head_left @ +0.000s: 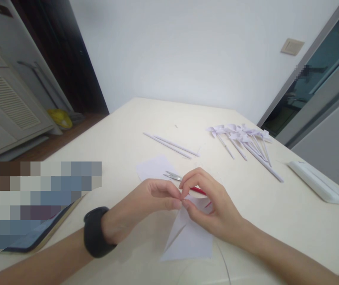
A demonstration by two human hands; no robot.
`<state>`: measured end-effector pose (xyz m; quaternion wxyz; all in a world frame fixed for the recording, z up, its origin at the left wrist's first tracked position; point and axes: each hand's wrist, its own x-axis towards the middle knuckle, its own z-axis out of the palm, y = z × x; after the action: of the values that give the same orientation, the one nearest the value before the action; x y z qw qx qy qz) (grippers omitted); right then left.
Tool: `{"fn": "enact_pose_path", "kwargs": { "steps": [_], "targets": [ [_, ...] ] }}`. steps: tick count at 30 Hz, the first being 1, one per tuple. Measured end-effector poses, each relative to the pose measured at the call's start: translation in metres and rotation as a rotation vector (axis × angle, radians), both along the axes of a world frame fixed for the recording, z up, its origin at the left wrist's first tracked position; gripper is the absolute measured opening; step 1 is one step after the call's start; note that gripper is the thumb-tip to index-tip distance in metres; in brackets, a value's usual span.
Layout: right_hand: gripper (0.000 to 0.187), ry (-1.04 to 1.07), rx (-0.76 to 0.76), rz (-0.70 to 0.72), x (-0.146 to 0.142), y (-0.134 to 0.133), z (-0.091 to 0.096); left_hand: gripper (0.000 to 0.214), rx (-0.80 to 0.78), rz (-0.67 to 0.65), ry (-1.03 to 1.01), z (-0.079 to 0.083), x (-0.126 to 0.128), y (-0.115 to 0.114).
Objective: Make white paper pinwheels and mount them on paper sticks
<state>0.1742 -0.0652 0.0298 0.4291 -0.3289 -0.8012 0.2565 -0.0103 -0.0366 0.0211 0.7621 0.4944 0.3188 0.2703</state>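
Note:
A white sheet of paper (191, 241) with a slit cut into it hangs beneath both hands, its lower part near the table. My left hand (154, 196), with a black band on the wrist, pinches the paper's upper corner between thumb and fingers. At the same spot, the fingertips of my right hand (211, 202) meet the left ones, also closed on the paper. Behind the hands lie scissors (173, 176), blades pointing left and red handles partly hidden by the right hand. Another piece of white paper (156, 168) rests under the blade tips.
Two thin white paper sticks (172, 144) lie further back. Several white paper pinwheels (240, 132) on sticks are piled at the back right. A long pale case (317, 182) sits near the right edge. A thin wire (224, 257) curves at the front. A tablet-like device (44, 237), partly blurred, is at left.

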Motion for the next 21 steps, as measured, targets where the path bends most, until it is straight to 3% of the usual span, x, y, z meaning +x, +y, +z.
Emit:
{"fn": "enact_pose_path", "kwargs": {
  "steps": [10,16,21],
  "targets": [
    [0.023,-0.022,-0.060,-0.065,0.000,-0.001,-0.002,0.013,0.262,0.009,0.086,0.010,0.002,0.003],
    [0.016,0.030,-0.036,-0.129,0.007,0.003,0.003,0.012,0.332,-0.013,0.128,0.013,0.001,0.003],
    [0.014,-0.043,-0.154,-0.230,0.011,0.008,0.005,0.013,0.352,0.043,0.133,0.015,-0.002,0.006]
  ]
}}
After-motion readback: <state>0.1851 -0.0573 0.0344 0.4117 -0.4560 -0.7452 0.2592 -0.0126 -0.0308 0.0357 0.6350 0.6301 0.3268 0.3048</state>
